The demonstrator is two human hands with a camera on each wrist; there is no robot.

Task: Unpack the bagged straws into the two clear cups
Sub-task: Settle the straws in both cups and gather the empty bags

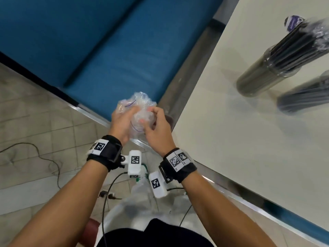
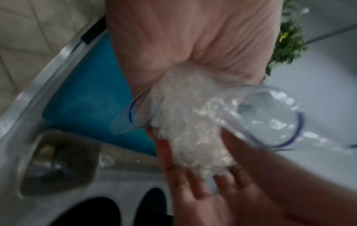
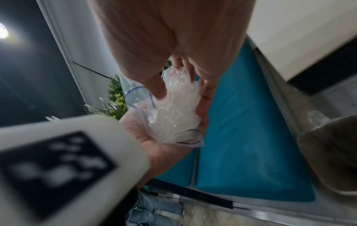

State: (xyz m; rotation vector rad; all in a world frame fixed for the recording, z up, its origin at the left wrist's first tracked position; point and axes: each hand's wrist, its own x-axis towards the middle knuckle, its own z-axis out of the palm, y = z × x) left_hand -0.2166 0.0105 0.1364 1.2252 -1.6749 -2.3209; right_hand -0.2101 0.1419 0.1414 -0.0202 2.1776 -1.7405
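A crumpled clear plastic bag [image 1: 137, 111] with a thin blue zip line is squeezed between both hands above the blue bench. My left hand [image 1: 122, 122] cups it from the left, fingers curled round it. My right hand [image 1: 156, 129] grips it from the right, with the thumb pressed into the plastic. The wrist views show the bag [image 2: 193, 130] [image 3: 173, 110] wadded up, with no straws in it. Two clear cups [image 1: 267, 75] [image 1: 302, 98] full of black straws stand on the white table [image 1: 231, 139] at the right, blurred.
A blue cushioned bench [image 1: 115, 59] lies under the hands, along the table's metal-edged side. A purple and white item [image 1: 293, 22] sits behind the cups. Cables [image 1: 44, 157] run over the tiled floor. A grey container [image 3: 328, 152] stands beside the bench. A green plant [image 3: 115, 94] stands beyond.
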